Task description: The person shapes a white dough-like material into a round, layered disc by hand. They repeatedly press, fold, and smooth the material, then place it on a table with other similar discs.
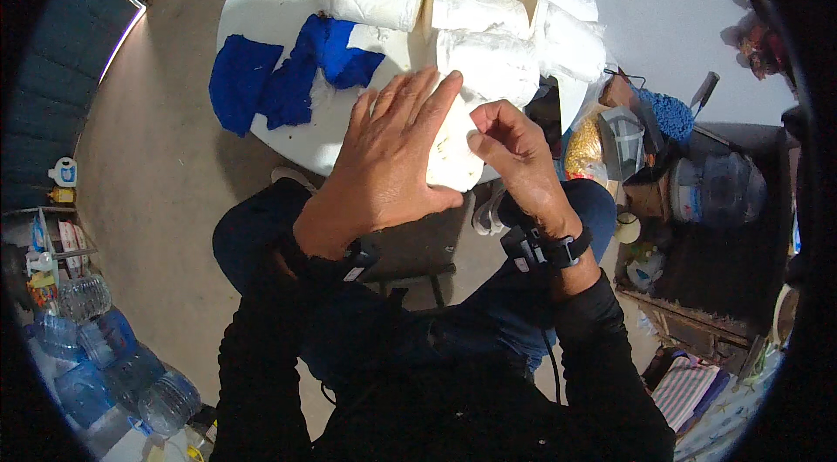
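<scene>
On the near edge of the round white table (234,19) lies a white, cloth-like piece (455,151) with faint yellowish specks. My left hand (390,144) rests across its left part, fingers stretched out and spread, thumb along the near edge. The left hand covers much of the piece. At its right edge my right hand (521,152) pinches it between thumb and bent fingers. Just beyond my hands are rows of white folded bundles (488,61), several of them side by side. Blue cloth pieces (288,78) lie left of the bundles, partly over the table's rim.
Large clear water bottles (113,349) crowd the floor at lower left. To the right stand a bag of yellow grains (586,148), a blue fuzzy thing (667,113) and a big clear water jug (719,187). My knees are under the table's near edge.
</scene>
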The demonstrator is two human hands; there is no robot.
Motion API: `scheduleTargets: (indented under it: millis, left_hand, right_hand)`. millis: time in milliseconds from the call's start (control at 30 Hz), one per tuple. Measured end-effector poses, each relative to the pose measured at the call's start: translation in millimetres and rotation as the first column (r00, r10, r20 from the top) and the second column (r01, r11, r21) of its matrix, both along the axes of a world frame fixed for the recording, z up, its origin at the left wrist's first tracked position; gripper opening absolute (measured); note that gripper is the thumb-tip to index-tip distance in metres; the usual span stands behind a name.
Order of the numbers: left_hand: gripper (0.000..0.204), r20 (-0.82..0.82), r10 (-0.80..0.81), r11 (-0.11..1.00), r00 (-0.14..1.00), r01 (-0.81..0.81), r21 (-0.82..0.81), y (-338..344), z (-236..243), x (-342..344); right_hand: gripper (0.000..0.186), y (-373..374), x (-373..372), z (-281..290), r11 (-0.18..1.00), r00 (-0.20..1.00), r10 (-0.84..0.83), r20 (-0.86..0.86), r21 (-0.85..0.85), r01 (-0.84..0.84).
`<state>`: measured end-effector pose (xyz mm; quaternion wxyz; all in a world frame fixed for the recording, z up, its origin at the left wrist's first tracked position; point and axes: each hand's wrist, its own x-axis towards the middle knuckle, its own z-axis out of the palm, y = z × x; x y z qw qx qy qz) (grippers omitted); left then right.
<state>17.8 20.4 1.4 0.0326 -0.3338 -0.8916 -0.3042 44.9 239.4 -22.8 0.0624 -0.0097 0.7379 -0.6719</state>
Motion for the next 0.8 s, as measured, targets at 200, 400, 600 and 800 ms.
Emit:
scheduleTargets:
  millis: [200, 400, 600, 800]
  left_hand:
    - [0.089, 0.148, -0.027, 0.963, 0.989, -0.014, 0.268, -3, -6, -4]
    - [0.084, -0.019, 0.009, 0.964, 1.0, -0.004, 0.265, -22, -18, 8]
    - [0.074, -0.063, 0.046, 0.961, 0.997, -0.027, 0.277, -26, -19, 12]
    - [0.056, -0.157, -0.075, 0.977, 0.985, 0.104, 0.188, -10, -3, 12]
  right_hand:
    - [0.026, 7, -2, 3, 0.96, 0.958, -0.276, -0.076, -0.058, 0.273]
    - [0.032, 5, 12, 11, 0.894, 0.895, 0.144, -0.423, 0.444, 0.066]
    - [0.027, 12, 13, 9, 0.944, 0.939, 0.07, -0.337, 0.326, 0.046]
    - [0.008, 18, 19, 1, 1.0, 1.0, -0.022, -0.004, 0.018, 0.022]
